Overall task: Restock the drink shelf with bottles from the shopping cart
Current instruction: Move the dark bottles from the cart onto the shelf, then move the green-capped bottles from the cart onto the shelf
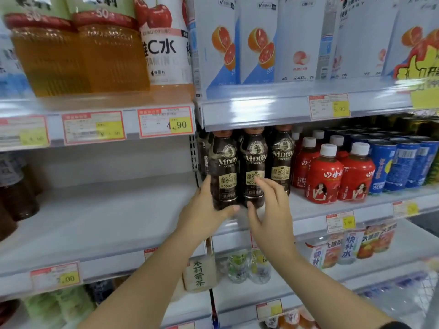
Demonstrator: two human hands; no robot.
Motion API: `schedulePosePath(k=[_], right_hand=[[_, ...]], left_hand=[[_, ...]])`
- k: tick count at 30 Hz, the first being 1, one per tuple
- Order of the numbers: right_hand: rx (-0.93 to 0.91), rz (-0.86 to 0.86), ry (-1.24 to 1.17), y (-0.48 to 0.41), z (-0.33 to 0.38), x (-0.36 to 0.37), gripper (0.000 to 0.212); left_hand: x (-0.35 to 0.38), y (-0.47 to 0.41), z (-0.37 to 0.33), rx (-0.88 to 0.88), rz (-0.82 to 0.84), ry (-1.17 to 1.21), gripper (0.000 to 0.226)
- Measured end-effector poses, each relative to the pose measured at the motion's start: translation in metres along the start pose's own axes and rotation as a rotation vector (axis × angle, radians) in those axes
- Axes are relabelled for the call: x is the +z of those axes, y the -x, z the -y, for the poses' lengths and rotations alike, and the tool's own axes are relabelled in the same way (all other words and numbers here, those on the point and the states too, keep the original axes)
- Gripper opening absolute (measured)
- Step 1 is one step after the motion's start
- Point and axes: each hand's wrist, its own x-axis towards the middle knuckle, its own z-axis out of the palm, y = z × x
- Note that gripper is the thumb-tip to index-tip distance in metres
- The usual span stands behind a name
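Observation:
Three dark brown coffee bottles stand in a row at the front of the middle shelf (308, 210). My left hand (204, 210) grips the leftmost coffee bottle (224, 169) low down, fingers behind it and thumb across its base. My right hand (270, 210) is at the middle coffee bottle (253, 162), its fingers touching the label and the thumb near the base. The third coffee bottle (281, 160) stands untouched just to the right. The shopping cart is out of view.
Red bottles with white caps (325, 176) and blue cans (401, 162) fill the shelf to the right. A bare white shelf bay (95, 214) lies to the left. Large juice bottles (78, 58) and white cartons (256, 43) stand above; more drinks sit on lower shelves.

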Motion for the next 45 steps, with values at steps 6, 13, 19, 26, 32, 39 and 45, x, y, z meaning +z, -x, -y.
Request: schedulePosePath(k=[6, 13, 19, 26, 32, 39, 45], right_hand=[[-0.261, 0.322, -0.190, 0.079, 0.054, 0.036, 0.022], [-0.283, 0.876, -0.264, 0.200, 0.139, 0.159, 0.018], [-0.296, 1.343, -0.128, 0.321, 0.201, 0.272, 0.025], [-0.267, 1.815, 0.180, 0.434, 0.217, 0.374, 0.053], [-0.364, 1.826, 0.359, 0.487, 0.197, 0.411, 0.055], [-0.221, 1.776, 0.290, 0.492, 0.190, 0.423, 0.048], [-0.135, 1.805, 0.265, 0.489, 0.192, 0.424, 0.045]], left_hand=[[-0.051, 0.111, 0.069, 0.310, -0.245, -0.135, 0.034], [-0.089, 0.289, 0.233, -0.239, -0.289, -0.175, 0.024], [-0.106, 0.438, 0.352, -0.954, -0.326, -0.009, 0.024], [-0.111, 0.543, 0.464, -1.454, -0.455, 0.230, 0.027], [-0.113, 0.556, 0.562, -1.581, -0.722, 0.406, 0.049], [-0.102, 0.533, 0.640, -1.537, -0.837, 0.597, 0.047], [-0.100, 0.516, 0.623, -1.516, -0.916, 0.479, 0.061]])
